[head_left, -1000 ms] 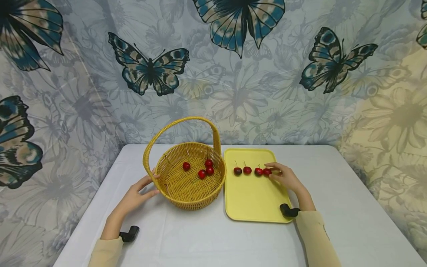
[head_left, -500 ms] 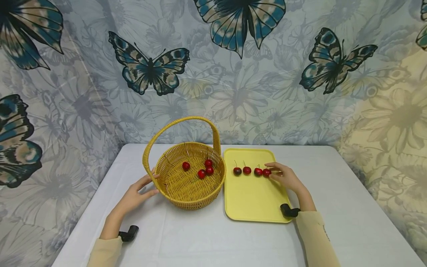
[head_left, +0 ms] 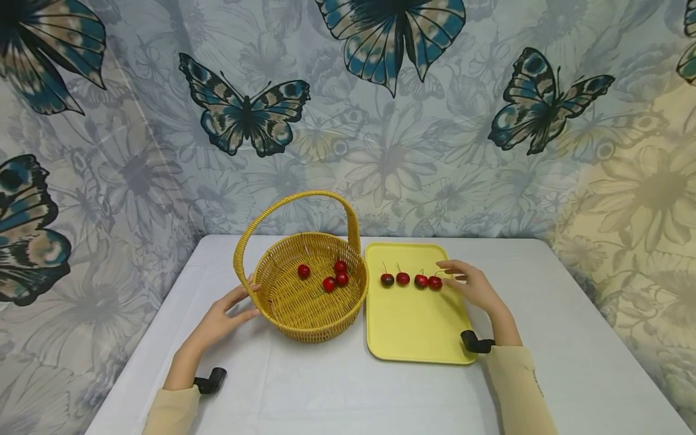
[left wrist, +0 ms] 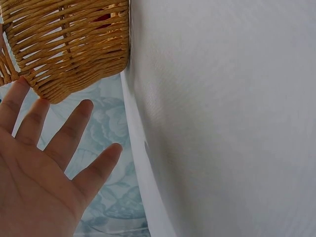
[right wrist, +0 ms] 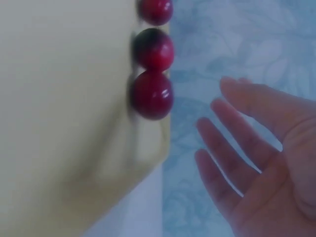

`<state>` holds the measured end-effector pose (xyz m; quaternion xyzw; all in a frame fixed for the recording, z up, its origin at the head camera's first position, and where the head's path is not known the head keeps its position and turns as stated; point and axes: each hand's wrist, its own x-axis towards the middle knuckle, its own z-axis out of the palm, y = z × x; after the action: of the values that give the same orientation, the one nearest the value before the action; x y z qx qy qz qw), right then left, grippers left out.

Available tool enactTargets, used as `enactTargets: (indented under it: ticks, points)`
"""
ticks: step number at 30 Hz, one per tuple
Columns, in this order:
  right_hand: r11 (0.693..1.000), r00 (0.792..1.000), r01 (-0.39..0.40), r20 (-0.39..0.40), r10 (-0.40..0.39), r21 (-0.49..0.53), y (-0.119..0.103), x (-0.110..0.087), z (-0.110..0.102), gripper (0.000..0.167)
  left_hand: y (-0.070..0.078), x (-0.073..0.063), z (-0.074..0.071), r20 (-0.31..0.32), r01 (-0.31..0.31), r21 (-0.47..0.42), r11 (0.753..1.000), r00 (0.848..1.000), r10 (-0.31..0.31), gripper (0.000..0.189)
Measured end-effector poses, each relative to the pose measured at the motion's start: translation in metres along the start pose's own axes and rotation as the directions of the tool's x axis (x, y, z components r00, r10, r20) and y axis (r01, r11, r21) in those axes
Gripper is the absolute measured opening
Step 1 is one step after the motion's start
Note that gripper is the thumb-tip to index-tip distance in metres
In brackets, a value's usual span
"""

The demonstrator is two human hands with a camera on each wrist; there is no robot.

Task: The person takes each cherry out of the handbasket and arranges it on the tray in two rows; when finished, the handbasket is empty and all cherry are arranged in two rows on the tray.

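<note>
A yellow wicker basket (head_left: 312, 333) with a tall arched handle stands left of centre, with several red cherries (head_left: 328, 284) inside. My left hand (head_left: 220, 320) is at its left side. In the left wrist view the straight, spread fingers (left wrist: 69, 136) reach the woven rim (left wrist: 54, 94). On the yellow tray (head_left: 413, 329), several stemmed cherries (head_left: 403, 278) lie in a row. Just beyond the rightmost cherry (head_left: 435, 283) is my right hand (head_left: 478, 290), holding nothing. The right wrist view shows its fingers (right wrist: 229, 173) apart from the nearest cherry (right wrist: 152, 96).
Basket and tray stand side by side on a white-covered table (head_left: 304, 393). Behind the table hangs a cloth (head_left: 391, 151) with butterflies and flowers. Each wrist bears a small black camera, one of them the left wrist camera (head_left: 212, 382).
My right hand has let go of the rightmost cherry and drawn back slightly to the right, its fingers loosening. The cherry stays in the row. The left hand and basket have not moved.
</note>
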<state>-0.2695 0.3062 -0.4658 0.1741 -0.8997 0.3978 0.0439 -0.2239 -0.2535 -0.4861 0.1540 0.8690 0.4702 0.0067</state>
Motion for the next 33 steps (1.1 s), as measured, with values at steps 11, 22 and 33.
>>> enactTargets:
  ticks: [11,22,33]
  points:
    - [0.998,0.996,0.067,-0.061,-0.067,-0.006,-0.043,0.002,0.000,0.036,0.004,-0.001,-0.001,0.011,0.012,0.004,1.000,1.000,-0.013,0.056]
    - [0.992,0.990,0.127,-0.068,-0.127,-0.016,-0.079,0.006,0.015,0.030,0.005,-0.006,0.002,0.010,0.002,0.009,1.000,1.000,-0.002,0.057]
    - [0.988,0.991,0.136,-0.006,-0.136,0.067,-0.106,0.013,0.028,0.029,0.008,-0.004,0.002,0.006,-0.007,0.012,1.000,1.000,0.007,0.055]
